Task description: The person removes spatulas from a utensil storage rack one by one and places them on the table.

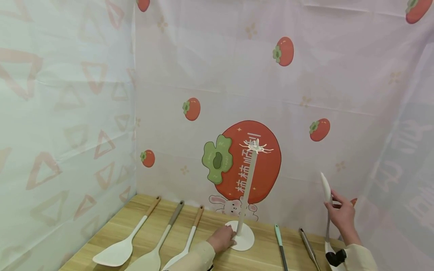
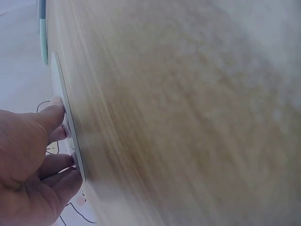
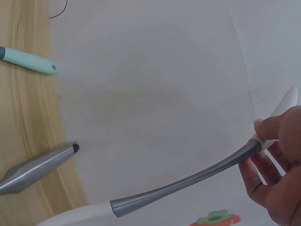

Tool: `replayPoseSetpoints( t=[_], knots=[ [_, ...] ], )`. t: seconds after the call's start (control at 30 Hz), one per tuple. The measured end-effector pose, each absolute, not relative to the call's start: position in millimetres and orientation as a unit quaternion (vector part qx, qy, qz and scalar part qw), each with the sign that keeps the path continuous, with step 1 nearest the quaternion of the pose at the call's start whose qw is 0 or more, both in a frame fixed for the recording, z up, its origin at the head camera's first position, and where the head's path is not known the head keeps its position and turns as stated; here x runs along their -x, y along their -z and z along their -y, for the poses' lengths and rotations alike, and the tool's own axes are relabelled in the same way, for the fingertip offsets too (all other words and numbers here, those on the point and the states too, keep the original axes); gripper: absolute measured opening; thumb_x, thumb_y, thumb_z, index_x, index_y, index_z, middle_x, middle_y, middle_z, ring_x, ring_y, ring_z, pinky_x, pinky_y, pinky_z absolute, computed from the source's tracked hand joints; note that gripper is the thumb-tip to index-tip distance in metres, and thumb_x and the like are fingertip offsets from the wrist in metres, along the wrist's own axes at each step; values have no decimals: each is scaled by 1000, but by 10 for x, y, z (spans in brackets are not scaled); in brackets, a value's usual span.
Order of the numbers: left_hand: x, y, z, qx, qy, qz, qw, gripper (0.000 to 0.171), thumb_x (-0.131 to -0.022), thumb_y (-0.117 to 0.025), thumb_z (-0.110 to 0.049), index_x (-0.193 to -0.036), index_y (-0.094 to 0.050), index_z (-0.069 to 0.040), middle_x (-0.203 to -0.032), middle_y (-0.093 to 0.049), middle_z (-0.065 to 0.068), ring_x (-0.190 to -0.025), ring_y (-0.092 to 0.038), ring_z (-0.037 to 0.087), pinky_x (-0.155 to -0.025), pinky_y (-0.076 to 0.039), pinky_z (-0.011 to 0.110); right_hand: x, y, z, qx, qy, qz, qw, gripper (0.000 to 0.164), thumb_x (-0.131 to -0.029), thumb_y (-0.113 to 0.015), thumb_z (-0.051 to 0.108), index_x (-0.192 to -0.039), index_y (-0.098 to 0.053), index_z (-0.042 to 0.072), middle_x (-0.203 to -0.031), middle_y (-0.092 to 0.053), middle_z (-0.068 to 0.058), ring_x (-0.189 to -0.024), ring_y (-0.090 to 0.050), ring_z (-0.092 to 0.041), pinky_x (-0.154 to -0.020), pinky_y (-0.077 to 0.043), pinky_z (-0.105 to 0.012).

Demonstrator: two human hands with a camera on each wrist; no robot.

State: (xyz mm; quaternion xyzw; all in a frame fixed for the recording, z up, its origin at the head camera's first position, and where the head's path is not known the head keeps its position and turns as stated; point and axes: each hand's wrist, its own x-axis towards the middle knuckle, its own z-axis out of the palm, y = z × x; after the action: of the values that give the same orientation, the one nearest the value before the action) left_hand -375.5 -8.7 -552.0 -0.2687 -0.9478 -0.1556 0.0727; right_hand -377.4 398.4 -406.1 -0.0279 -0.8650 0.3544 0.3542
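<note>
A white utensil stand with a round base, a slim post and a ring of hooks on top stands on the wooden table. My left hand holds the left side of its base, with thumb and fingertips on the disc in the left wrist view. At the right, my right hand grips the white handle of a long kitchen utensil, thumb and fingers around it. This utensil has a grey shaft and a white lower part; its head is partly hidden behind the sleeve.
Left of the stand lie a white turner with a wooden handle, a beige turner with a grey handle, and another white utensil. To the right are a mint-handled utensil and a metal-handled one. Printed cloth walls enclose the table.
</note>
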Motion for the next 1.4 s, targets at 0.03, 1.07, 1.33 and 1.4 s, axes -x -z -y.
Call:
replayPoseSetpoints(
  t=[0.03, 1.07, 1.33, 1.4],
  knots=[
    [3755, 5526, 89, 269, 156, 948, 72, 22, -88, -79, -24, -75, -68, -10, -69, -61, -2, -66, -47, 9, -68, -46, 25, 3764, 4074, -4001, 32, -353, 866, 352, 55, -88, -70, -4, -142, -55, -3, -119, -63, -35, -70, -57, 3, -55, -45, -13],
    [3747, 5509, 69, 254, 174, 950, 56, 16, -88, -80, -24, -89, -78, -8, -78, -67, -1, -72, -53, 9, -74, -49, 28, 3635, 4275, -4336, 91, -290, 908, 287, 56, -87, -66, 1, -140, -50, -10, -118, -60, -39, -93, -64, -51, -58, -48, -36],
    [3722, 5500, 83, 253, 176, 950, 60, 16, -88, -80, -23, -83, -75, -9, -74, -62, -1, -68, -48, 9, -70, -47, 27, 3589, 4365, -4422, 112, -288, 920, 241, 60, -83, -66, -2, -139, -47, -11, -115, -59, -40, -98, -58, -52, -78, -48, -56],
    [3716, 5498, 87, 253, 178, 949, 60, 16, -88, -80, -23, -83, -75, -8, -75, -64, -1, -68, -48, 9, -70, -47, 27, 3582, 4393, -4445, 118, -286, 923, 229, 61, -82, -67, -3, -139, -47, -11, -114, -59, -40, -95, -60, -50, -75, -50, -56]
  ],
)
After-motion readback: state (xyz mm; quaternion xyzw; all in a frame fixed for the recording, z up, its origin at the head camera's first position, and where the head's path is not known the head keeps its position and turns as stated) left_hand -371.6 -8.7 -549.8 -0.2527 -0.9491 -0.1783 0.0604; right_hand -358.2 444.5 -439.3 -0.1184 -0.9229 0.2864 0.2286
